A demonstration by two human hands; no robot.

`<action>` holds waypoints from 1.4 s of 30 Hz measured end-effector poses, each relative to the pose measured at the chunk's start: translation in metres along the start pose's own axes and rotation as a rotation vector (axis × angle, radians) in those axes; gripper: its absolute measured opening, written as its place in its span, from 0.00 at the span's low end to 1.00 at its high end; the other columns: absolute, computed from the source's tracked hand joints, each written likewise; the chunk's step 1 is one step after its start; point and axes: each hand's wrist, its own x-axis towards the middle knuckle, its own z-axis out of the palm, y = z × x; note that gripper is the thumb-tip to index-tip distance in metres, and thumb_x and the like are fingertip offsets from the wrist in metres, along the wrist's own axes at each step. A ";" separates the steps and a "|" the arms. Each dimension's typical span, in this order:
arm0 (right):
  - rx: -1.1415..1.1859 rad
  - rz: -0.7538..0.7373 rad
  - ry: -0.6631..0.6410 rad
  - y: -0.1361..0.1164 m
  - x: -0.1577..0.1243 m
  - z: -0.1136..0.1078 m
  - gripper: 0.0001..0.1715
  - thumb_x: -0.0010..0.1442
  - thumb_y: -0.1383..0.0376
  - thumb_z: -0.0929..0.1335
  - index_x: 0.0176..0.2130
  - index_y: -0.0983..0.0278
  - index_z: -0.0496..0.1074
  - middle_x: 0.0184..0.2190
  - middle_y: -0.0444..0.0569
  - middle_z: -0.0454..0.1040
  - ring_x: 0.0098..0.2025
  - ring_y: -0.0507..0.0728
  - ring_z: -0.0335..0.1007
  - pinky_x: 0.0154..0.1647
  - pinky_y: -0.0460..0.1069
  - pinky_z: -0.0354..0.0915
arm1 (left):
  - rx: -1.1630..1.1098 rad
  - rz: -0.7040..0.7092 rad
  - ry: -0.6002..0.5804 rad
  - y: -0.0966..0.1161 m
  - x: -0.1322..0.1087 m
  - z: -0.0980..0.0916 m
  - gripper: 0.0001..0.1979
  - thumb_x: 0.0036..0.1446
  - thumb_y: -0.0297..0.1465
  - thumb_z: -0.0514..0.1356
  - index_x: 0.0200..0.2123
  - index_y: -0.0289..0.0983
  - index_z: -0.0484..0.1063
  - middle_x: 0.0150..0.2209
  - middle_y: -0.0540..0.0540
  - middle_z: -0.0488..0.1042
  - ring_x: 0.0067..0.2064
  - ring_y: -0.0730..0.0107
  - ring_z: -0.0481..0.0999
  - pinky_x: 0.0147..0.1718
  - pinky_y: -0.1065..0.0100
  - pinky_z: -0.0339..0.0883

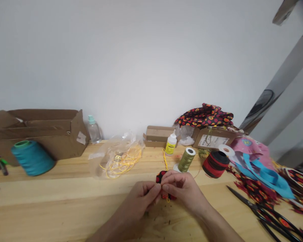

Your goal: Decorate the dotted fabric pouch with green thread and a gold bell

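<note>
My left hand (146,195) and my right hand (183,188) meet low in the middle of the view, thumbs and fingers pinched together. Between them is a small piece of patterned cloth (160,176), dark with red spots, largely covered by my fingers. From its top a twisted yellow cord (165,159) runs away over the table, and a small yellow loop (168,200) shows below. Whether a needle or thread is also in the pinch is too small to tell. Just beyond my right hand stands a spool of olive-green thread (186,160).
Behind are a glue bottle (171,144), a small cardboard box (158,136) and a plastic bag with yellow cord (121,158). Teal thread (34,158) leans near a long cardboard box (47,124) at left. To the right lie red-and-black thread (215,164), blue ribbon (270,178) and black scissors (255,206).
</note>
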 end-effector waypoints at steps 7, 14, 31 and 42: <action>-0.085 0.004 0.049 -0.005 0.000 0.002 0.05 0.45 0.65 0.70 0.23 0.66 0.75 0.25 0.46 0.68 0.28 0.51 0.63 0.28 0.45 0.59 | 0.047 0.050 0.016 0.007 -0.003 0.003 0.16 0.51 0.40 0.51 0.22 0.34 0.67 0.18 0.56 0.55 0.22 0.77 0.51 0.20 0.74 0.45; -0.139 -0.022 0.073 -0.005 -0.001 0.004 0.06 0.46 0.65 0.69 0.22 0.66 0.74 0.24 0.46 0.68 0.28 0.51 0.63 0.28 0.46 0.59 | 0.137 0.067 0.092 0.011 -0.004 0.006 0.17 0.53 0.38 0.48 0.19 0.35 0.64 0.19 0.55 0.53 0.24 0.76 0.51 0.23 0.74 0.47; -0.399 -0.125 -0.021 0.004 -0.002 0.006 0.13 0.57 0.62 0.61 0.35 0.66 0.71 0.23 0.44 0.66 0.24 0.49 0.60 0.25 0.44 0.58 | -0.127 0.028 0.080 0.004 0.001 -0.003 0.17 0.51 0.44 0.51 0.22 0.35 0.62 0.16 0.58 0.51 0.17 0.81 0.46 0.16 0.74 0.39; -0.923 -0.263 0.012 0.003 -0.003 0.007 0.15 0.60 0.67 0.57 0.31 0.64 0.70 0.24 0.45 0.68 0.27 0.50 0.63 0.27 0.44 0.56 | -0.277 0.058 0.117 -0.003 0.006 -0.008 0.15 0.52 0.41 0.52 0.22 0.36 0.60 0.17 0.58 0.49 0.19 0.79 0.42 0.17 0.74 0.37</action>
